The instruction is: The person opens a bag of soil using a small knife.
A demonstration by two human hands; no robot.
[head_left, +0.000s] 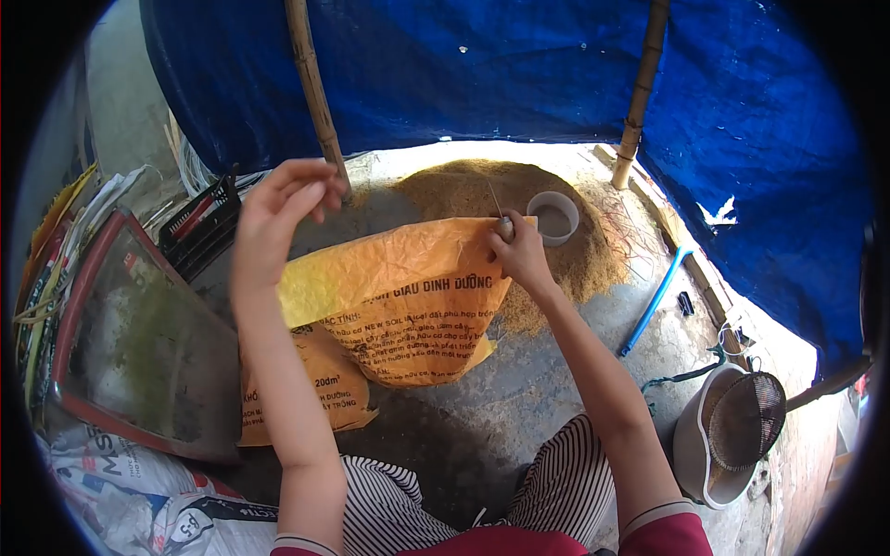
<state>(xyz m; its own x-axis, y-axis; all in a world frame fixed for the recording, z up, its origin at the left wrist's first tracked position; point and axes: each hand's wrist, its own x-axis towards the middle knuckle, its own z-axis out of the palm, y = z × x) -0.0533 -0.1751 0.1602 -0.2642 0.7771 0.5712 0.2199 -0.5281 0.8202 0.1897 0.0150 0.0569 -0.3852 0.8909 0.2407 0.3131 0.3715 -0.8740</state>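
Note:
An orange-yellow woven sack [417, 324] with dark printed text is spread in front of my knees, its top edge folded over. My right hand [517, 248] is closed at the sack's upper right corner. In that hand sits the rounded handle of an awl [503, 228], its thin metal shaft pointing up and left. Raised above the sack's left side, apart from it, my left hand [283, 213] has its fingers bent in and thumb close to them. Whatever it may pinch is too fine to see.
Behind the sack lies a heap of brown grain-like material [464, 190] with a white tub [553, 219]. A blue tube [654, 304] and a white bucket [709, 435] with a mesh strainer [747, 422] are at right. A red-framed panel [139, 343] leans left. Bamboo poles [642, 93] stand before blue tarpaulin [482, 74].

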